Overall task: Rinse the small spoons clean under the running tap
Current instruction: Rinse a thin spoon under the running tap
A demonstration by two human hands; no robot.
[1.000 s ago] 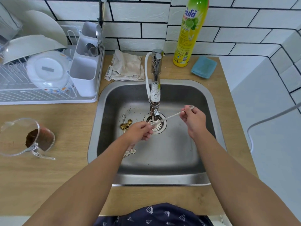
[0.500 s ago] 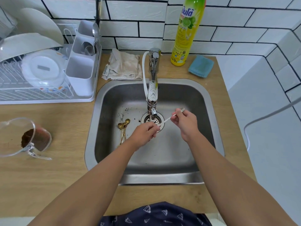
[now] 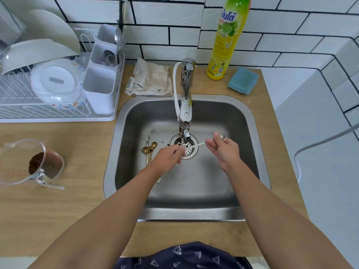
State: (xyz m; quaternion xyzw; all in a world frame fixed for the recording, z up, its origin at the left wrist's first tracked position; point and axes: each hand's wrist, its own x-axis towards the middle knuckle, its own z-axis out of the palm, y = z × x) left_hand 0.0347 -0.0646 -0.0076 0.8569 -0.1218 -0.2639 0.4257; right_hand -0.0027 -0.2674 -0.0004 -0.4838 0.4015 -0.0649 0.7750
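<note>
Between the left hand [image 3: 168, 157] and right hand [image 3: 223, 150], a small spoon [image 3: 196, 145] is pinched at both ends; wet fingers could let it be dropped into the drain [image 3: 189, 150].

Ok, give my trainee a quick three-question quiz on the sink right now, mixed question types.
1. True or false: both the left hand and the right hand hold the thin spoon under the tap.
2. Where do the gold spoons lie? A) in the dish rack B) on the sink floor, left of the drain C) on the blue sponge
3. Fill in: the soap bottle stands against the tiled ____.

Key: 1 true; 2 B; 3 wall.
</note>
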